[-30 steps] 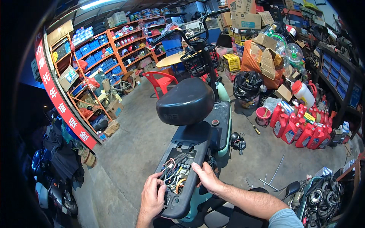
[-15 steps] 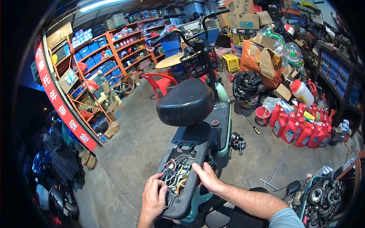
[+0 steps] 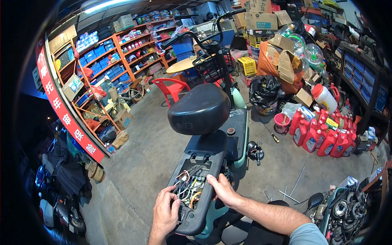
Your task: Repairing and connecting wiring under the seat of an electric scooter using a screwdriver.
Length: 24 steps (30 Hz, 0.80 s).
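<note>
An electric scooter (image 3: 237,122) with a black seat (image 3: 199,109) stands in front of me, handlebar at the far end. Behind the seat, an open compartment in its black rear frame (image 3: 198,222) shows a tangle of wires (image 3: 188,181), with an orange loop near the close end. My left hand (image 3: 165,210) is at the compartment's left rim, its fingers bent in toward the wires; what the fingertips hold is hidden. My right hand (image 3: 223,192) grips the right side of the frame, thumb on top of the rim and the other fingers mostly out of sight below.
A screwdriver (image 3: 275,139) lies on the floor to the right, near red bottles (image 3: 314,136) and a pink bucket (image 3: 281,122). Metal rods (image 3: 289,197) lie closer in. At the lower right are engine parts (image 3: 343,212). A red chair (image 3: 171,89) and orange shelves (image 3: 122,45) stand beyond.
</note>
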### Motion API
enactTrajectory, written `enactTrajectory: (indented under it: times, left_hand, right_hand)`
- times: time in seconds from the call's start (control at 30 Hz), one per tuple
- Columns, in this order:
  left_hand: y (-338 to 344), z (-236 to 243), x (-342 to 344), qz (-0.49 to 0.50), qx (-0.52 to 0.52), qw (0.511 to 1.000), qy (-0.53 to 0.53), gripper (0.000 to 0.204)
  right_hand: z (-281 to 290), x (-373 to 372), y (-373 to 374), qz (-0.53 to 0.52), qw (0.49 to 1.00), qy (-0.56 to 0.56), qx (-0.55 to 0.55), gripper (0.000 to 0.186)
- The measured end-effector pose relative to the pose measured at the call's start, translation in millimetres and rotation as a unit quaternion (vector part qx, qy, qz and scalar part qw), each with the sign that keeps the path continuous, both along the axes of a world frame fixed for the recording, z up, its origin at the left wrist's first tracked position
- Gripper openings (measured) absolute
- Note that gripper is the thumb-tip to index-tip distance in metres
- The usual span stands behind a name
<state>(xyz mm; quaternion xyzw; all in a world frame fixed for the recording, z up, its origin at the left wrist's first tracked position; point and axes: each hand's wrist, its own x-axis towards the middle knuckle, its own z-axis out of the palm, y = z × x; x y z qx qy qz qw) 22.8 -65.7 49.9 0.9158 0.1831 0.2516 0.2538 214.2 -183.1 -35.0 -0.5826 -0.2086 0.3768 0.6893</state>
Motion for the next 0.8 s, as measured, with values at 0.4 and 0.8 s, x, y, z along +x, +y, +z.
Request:
enactTrajectory:
  times: [0.4,0.8]
  left_hand:
    - [-1.3,-0.4,0.8,0.001,0.001,1.000,-0.001,0.011]
    - [-4.7,1.2,0.8,0.000,0.003,1.000,-0.004,0.012]
  right_hand:
    - [-3.2,-0.8,2.3,-0.023,1.000,0.002,0.007,0.047]
    - [0.3,-2.8,-2.4,-0.023,1.000,0.017,0.011,0.048]
